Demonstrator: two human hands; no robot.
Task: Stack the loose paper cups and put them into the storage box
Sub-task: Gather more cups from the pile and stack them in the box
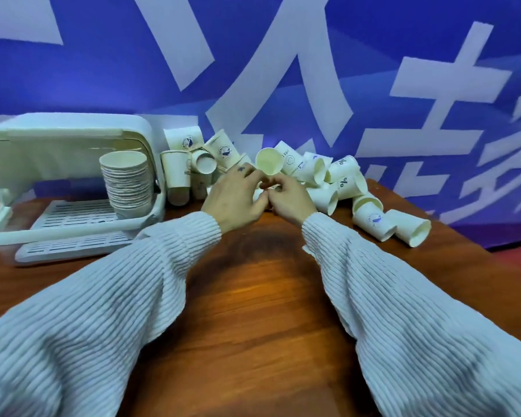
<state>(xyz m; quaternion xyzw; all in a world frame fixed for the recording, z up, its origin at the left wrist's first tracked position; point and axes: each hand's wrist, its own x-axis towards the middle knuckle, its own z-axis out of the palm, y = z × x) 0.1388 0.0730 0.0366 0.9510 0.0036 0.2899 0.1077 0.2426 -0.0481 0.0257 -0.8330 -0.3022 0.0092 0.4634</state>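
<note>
Several loose white paper cups (316, 173) lie in a heap along the far edge of the wooden table. A tall stack of cups (127, 185) stands inside the white storage box (0, 230) at the left, whose lid is raised. My left hand (233, 198) and my right hand (288, 198) meet at the middle of the heap, fingers curled round a cup (269, 164) whose mouth faces me. The cup's lower part is hidden behind my fingers. Two cups (388, 225) lie on their sides at the right end.
The brown wooden table (253, 296) stretches toward me between my ribbed sleeves. A blue banner with big white characters (283, 70) closes off the back. The box's slotted white tray (73, 245) sticks out in front of it.
</note>
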